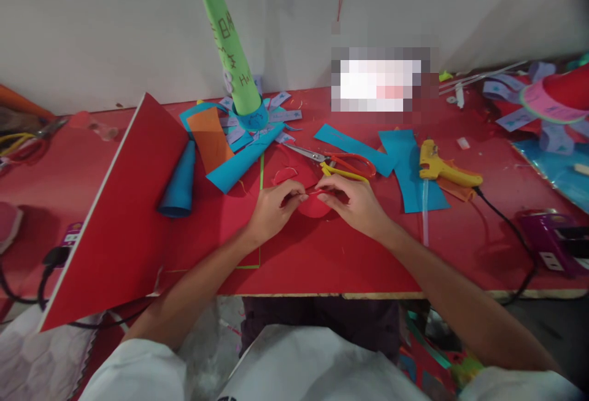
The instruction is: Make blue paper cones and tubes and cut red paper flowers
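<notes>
Both my hands meet over the middle of the red table [350, 260]. My left hand [273, 208] and my right hand [352, 202] pinch a small red paper piece [315, 205] between their fingertips, holding it just above the table. The fingers of both are curled closed on it. Red-and-yellow-handled scissors [340, 165] lie just beyond my hands, blades pointing left. Another small red paper scrap [285, 175] lies beside them.
A large red sheet [124, 217] leans at the left beside a blue paper cone [179, 183]. A tall green paper cone [225, 39] stands on blue paper strips. Blue sheets [405, 165] and a yellow glue gun [444, 171] lie at the right; a purple device [552, 241] farther right.
</notes>
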`<action>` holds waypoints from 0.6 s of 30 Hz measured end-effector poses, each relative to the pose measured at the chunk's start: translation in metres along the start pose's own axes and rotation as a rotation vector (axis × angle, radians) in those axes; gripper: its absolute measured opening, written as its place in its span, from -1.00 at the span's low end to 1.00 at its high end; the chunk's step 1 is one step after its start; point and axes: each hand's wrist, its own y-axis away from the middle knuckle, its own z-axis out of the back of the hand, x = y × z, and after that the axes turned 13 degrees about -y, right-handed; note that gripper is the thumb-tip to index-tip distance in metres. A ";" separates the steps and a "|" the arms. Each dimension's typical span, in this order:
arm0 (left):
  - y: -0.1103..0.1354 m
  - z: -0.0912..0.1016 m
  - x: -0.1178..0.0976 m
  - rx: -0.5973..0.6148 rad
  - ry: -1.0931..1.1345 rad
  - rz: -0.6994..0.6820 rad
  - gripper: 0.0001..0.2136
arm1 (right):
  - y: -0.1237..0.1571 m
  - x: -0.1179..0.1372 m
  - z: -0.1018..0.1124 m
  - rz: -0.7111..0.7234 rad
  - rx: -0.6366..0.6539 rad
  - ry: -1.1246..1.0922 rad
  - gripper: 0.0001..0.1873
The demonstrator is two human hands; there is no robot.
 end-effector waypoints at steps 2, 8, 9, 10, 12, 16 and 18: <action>0.000 0.002 -0.001 0.041 -0.008 -0.027 -0.88 | 0.000 0.002 0.001 0.005 0.062 0.039 -0.60; -0.001 0.003 -0.002 -0.009 -0.022 -0.038 -0.90 | 0.000 0.004 0.001 0.014 0.046 0.083 -0.64; -0.001 0.003 -0.001 -0.023 -0.024 -0.046 -0.92 | 0.000 0.004 0.001 0.023 0.042 0.081 -0.65; -0.001 0.003 0.000 -0.029 -0.028 -0.055 -0.92 | -0.001 0.003 0.001 0.036 0.043 0.079 -0.66; 0.000 0.005 0.004 -0.019 -0.047 -0.070 -0.90 | -0.002 0.000 0.002 0.065 0.071 0.077 -0.71; -0.002 0.008 0.011 -0.019 -0.053 -0.037 -0.89 | -0.005 -0.004 0.003 0.051 0.114 0.102 -0.77; -0.005 0.010 0.013 -0.061 0.006 0.023 -0.84 | -0.005 -0.005 0.000 0.013 0.089 0.098 -0.75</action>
